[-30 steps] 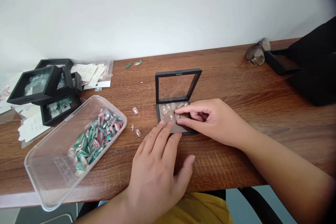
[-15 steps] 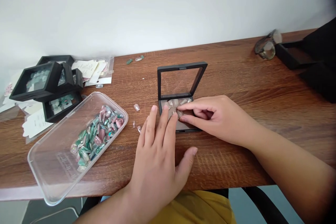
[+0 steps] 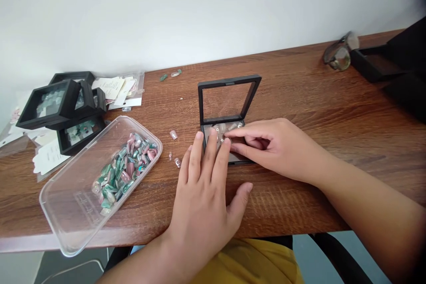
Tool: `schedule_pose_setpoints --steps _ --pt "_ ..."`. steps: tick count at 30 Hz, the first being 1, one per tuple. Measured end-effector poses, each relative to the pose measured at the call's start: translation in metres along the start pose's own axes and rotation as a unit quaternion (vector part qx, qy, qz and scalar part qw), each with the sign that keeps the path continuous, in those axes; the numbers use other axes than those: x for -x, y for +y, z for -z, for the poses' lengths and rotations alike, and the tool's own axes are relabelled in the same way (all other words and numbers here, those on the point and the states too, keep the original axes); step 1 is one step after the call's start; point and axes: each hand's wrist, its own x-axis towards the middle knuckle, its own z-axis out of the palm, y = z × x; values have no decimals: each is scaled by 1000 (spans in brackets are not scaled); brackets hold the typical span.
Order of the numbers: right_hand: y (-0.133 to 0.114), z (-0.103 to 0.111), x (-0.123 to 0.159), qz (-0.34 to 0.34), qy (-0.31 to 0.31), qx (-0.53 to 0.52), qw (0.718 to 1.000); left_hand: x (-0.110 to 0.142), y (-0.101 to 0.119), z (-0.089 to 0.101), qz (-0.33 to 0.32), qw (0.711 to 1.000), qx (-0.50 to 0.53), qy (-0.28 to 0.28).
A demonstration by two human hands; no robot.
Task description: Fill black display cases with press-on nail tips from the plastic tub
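A black display case [image 3: 229, 82] stands on the desk with its clear-windowed lid raised. Pale, clear press-on nails [image 3: 218, 128] lie in its base, some with small white charms. My right hand [image 3: 279, 148] reaches in from the right, thumb and forefinger closed around a press-on nail [image 3: 226, 139] among the others. Flat, with fingers stretched out, my left hand [image 3: 206, 191] rests over the case's front left corner, its fingertips touching the base near the nails. Both hands partly hide the base.
Left of my hands, a clear plastic tub [image 3: 69, 204] holds many green and pink press-on nails. Loose nails [image 3: 173, 134] lie between tub and case. Stacked black cases [image 3: 49, 102] and cards [image 3: 49, 157] sit far left. Glasses [image 3: 341, 55] and black cases [image 3: 372, 60] are at right.
My left fingertips have shifted slightly right, closer to my right forefinger. My right hand keeps its pinch at nearly the same spot. The view has moved a little.
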Motion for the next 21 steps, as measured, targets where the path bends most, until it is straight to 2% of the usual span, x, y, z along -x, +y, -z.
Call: schedule_pose_setpoints --steps 10,21 --pt "-2 1 0 -1 2 14 1000 1 1 2 -8 1000 -3 14" --pt "-3 2 0 7 1 23 1000 3 1 2 -10 1000 -9 -5"
